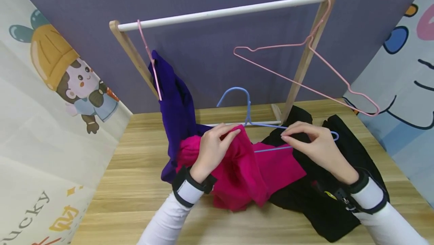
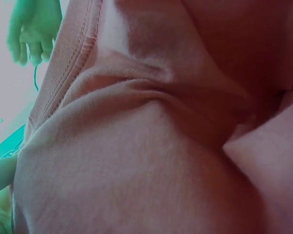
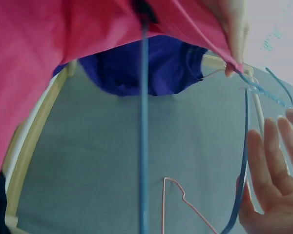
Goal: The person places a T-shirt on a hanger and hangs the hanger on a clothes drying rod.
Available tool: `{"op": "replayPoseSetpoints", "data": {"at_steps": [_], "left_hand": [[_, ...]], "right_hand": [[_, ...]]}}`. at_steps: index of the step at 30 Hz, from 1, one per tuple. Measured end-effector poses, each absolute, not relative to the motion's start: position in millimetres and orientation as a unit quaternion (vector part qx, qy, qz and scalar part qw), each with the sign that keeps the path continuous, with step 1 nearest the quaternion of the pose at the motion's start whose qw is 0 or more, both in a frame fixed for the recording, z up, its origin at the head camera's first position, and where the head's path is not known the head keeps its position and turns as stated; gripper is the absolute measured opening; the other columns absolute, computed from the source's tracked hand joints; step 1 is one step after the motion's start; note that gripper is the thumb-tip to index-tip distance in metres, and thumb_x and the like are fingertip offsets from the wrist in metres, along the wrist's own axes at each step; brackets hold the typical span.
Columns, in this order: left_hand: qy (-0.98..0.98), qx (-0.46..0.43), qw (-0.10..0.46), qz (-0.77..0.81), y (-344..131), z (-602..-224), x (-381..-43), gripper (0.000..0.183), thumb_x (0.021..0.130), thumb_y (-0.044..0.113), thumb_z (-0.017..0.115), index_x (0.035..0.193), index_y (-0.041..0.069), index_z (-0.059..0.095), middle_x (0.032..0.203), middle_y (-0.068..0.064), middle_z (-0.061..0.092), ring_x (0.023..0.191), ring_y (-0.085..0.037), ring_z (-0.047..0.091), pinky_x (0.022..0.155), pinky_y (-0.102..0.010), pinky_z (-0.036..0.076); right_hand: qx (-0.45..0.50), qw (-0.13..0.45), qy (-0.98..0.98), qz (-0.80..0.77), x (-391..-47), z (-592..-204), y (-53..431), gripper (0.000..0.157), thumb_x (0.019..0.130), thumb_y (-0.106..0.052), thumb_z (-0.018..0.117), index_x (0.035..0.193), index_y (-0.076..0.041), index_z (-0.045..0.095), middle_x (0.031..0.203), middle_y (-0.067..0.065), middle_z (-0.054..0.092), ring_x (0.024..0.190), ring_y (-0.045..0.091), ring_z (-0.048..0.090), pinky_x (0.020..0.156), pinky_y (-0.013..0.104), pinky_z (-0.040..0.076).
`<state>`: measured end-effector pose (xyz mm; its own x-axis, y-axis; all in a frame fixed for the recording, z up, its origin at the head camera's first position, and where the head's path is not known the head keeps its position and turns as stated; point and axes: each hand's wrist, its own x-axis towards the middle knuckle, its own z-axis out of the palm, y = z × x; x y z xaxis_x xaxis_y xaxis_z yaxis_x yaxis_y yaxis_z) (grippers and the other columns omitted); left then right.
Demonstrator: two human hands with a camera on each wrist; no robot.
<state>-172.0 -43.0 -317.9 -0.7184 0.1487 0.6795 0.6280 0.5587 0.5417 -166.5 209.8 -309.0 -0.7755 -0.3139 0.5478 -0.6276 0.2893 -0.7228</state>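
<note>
A magenta garment (image 1: 234, 169) is draped partly over a blue hanger (image 1: 248, 109). My left hand (image 1: 217, 143) pinches the garment's upper edge beside the hanger's neck. My right hand (image 1: 315, 147) is at the hanger's right arm, which passes behind its fingers in the head view. In the right wrist view, that hand's fingers (image 3: 273, 161) extend loosely beside the blue wire. The hanger's lower bar crosses the garment in front, and its left end is hidden by the cloth. Pinkish-looking fabric (image 2: 112, 151) fills most of the left wrist view.
Behind stands a wooden rack with a white rail (image 1: 220, 12). A pink hanger (image 1: 148, 49) with a purple garment (image 1: 178, 98) hangs at its left, and a bare pink hanger (image 1: 271, 72) at its right. Black clothing (image 1: 325, 207) lies on the wooden table (image 1: 125, 200).
</note>
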Motion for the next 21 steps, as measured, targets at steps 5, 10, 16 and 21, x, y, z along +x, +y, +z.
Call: {"op": "replayPoseSetpoints", "data": {"at_steps": [5, 10, 16, 21], "left_hand": [[-0.83, -0.222, 0.29, -0.42, -44, -319, -172, 0.013, 0.079, 0.016, 0.064, 0.091, 0.013, 0.068, 0.077, 0.0, 0.067, 0.06, -0.005, 0.05, 0.051, -0.028, 0.044], [-0.826, -0.217, 0.298, -0.425, -46, -318, -174, 0.013, 0.079, 0.017, 0.065, 0.091, 0.013, 0.068, 0.074, -0.001, 0.066, 0.058, -0.006, 0.049, 0.049, -0.029, 0.043], [-0.818, -0.211, 0.306, -0.438, -48, -318, -176, 0.013, 0.08, 0.017, 0.064, 0.091, 0.012, 0.068, 0.068, -0.002, 0.063, 0.055, -0.008, 0.046, 0.048, -0.03, 0.04], [-0.811, -0.194, 0.307, -0.458, -50, -319, -178, 0.014, 0.081, 0.018, 0.063, 0.093, 0.013, 0.068, 0.075, -0.003, 0.066, 0.068, -0.007, 0.056, 0.056, -0.032, 0.048]], "right_hand": [[0.3, 0.162, -0.801, 0.492, -156, -320, 213, 0.029, 0.065, 0.01, 0.069, 0.084, -0.012, 0.066, 0.085, 0.003, 0.067, 0.099, 0.014, 0.052, 0.09, 0.017, 0.037], [0.287, 0.115, -0.809, 0.499, -155, -332, 211, 0.023, 0.071, 0.002, 0.068, 0.086, -0.016, 0.066, 0.088, -0.001, 0.066, 0.092, 0.013, 0.054, 0.079, 0.014, 0.043], [0.279, 0.035, -0.827, 0.486, -156, -352, 199, 0.02, 0.076, -0.013, 0.067, 0.095, -0.02, 0.063, 0.088, -0.006, 0.065, 0.088, 0.011, 0.056, 0.072, 0.022, 0.048], [0.284, -0.033, -0.819, 0.498, -152, -369, 186, 0.026, 0.077, -0.022, 0.067, 0.102, -0.02, 0.06, 0.086, -0.007, 0.065, 0.084, 0.012, 0.058, 0.07, 0.037, 0.052]]}}
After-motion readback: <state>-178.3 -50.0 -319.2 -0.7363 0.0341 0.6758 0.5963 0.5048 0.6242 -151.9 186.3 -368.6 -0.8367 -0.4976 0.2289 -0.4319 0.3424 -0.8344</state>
